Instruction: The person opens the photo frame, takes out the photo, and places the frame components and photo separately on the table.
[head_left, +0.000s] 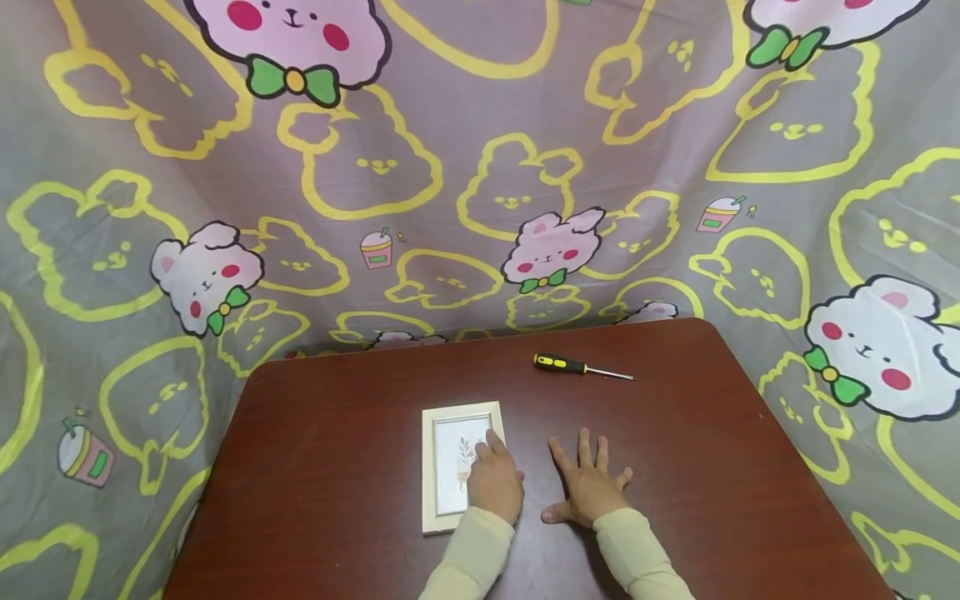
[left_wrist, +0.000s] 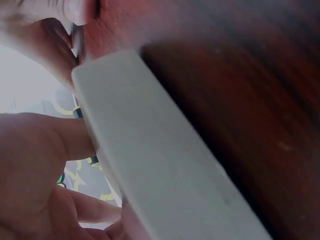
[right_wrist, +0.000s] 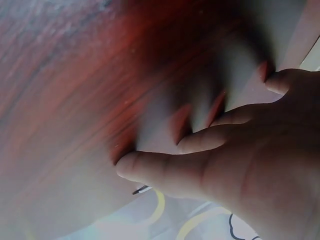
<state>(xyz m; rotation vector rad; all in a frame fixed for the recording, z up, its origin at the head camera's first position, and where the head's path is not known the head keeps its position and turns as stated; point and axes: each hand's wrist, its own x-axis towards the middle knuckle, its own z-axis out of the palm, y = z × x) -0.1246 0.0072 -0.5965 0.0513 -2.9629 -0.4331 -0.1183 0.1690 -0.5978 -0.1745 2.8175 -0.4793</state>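
A cream-rimmed picture frame (head_left: pixel 429 467) with a plant print lies on the brown table, left of centre. My left hand (head_left: pixel 497 483) grips it at its right side, the fingers reaching over the rim and onto the picture. In the left wrist view the frame's pale edge (left_wrist: pixel 155 145) fills the middle, with fingers (left_wrist: pixel 77 140) against it. To the right, my right hand (head_left: pixel 596 492) rests palm down on the table with its fingers spread, holding nothing. The right wrist view shows its fingertips (right_wrist: pixel 127 165) touching the wood.
A black and yellow screwdriver (head_left: pixel 558 363) lies near the table's far edge, its shaft pointing right. The brown table (head_left: pixel 337 467) has rounded far corners. Behind and on both sides hangs a curtain (head_left: pixel 450 108) printed with cartoon animals.
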